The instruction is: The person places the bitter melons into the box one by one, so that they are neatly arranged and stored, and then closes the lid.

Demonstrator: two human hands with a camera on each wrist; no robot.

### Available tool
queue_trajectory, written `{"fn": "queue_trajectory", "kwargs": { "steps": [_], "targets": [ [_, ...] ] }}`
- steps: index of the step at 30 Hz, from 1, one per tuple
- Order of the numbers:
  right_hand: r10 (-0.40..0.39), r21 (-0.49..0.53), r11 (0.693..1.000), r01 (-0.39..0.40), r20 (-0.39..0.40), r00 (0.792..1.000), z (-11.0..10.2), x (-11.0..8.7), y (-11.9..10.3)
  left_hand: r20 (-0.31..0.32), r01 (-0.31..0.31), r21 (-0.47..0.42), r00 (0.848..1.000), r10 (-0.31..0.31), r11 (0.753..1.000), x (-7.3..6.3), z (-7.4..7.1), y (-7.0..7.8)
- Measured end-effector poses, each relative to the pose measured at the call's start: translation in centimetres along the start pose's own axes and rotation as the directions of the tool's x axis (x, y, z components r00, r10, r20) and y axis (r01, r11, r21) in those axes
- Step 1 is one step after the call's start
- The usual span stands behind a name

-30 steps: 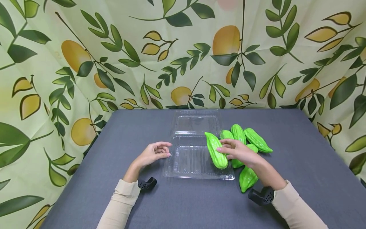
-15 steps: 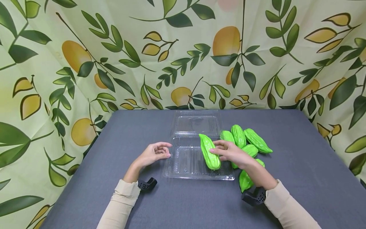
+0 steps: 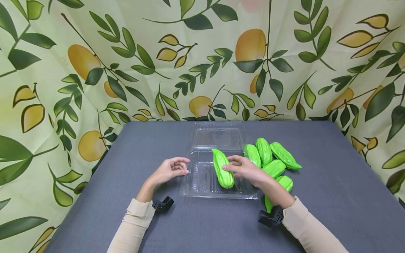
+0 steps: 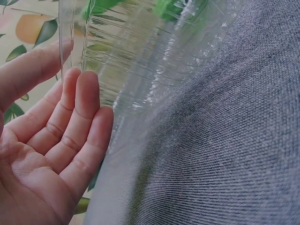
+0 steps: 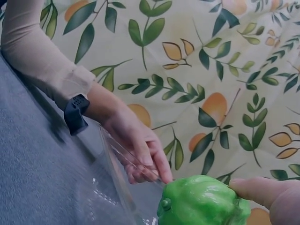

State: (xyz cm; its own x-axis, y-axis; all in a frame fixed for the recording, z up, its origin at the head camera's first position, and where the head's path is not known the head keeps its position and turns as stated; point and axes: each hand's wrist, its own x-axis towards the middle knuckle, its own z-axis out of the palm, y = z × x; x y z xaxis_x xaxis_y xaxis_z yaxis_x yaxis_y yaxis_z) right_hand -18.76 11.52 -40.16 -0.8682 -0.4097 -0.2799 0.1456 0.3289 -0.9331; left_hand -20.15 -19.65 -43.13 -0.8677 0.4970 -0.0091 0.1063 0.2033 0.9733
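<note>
Green gourds; grey table; leaf-print cream cloth

Right hand holds green gourd over clear container

A grey table carries an open clear plastic container and, beside it, several green bitter melons.

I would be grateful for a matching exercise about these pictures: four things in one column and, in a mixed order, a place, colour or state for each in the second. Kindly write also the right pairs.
Column one
1. left hand
2. right hand
3. container
4. loose gourds

Column two
A. holding a gourd
B. bright green, lying on the grey table
C. at the container's left edge
D. see-through, with its lid open

Right pairs: 1-C, 2-A, 3-D, 4-B
</note>
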Motion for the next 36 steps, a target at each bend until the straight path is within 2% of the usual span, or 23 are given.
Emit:
{"fn": "queue_trajectory", "kwargs": {
  "steps": [9, 30, 36],
  "targets": [
    [0.002, 0.02, 1.0, -0.001, -0.031, 1.0, 1.8, 1.1, 0.0, 0.007, 0.008, 0.004, 1.0, -0.008, 1.0, 0.0, 0.0, 0.1],
    [0.092, 0.077, 0.993, -0.088, -0.064, 0.994, 5.3, 3.2, -1.1, -0.019, 0.014, 0.042, 1.0, -0.013, 0.999, 0.1, 0.0, 0.2],
    [0.104, 0.047, 0.994, -0.101, -0.047, 0.994, 6.3, 3.6, -0.9, -0.011, 0.008, 0.033, 1.0, -0.007, 0.999, 0.1, 0.0, 0.2]
  ]
}}
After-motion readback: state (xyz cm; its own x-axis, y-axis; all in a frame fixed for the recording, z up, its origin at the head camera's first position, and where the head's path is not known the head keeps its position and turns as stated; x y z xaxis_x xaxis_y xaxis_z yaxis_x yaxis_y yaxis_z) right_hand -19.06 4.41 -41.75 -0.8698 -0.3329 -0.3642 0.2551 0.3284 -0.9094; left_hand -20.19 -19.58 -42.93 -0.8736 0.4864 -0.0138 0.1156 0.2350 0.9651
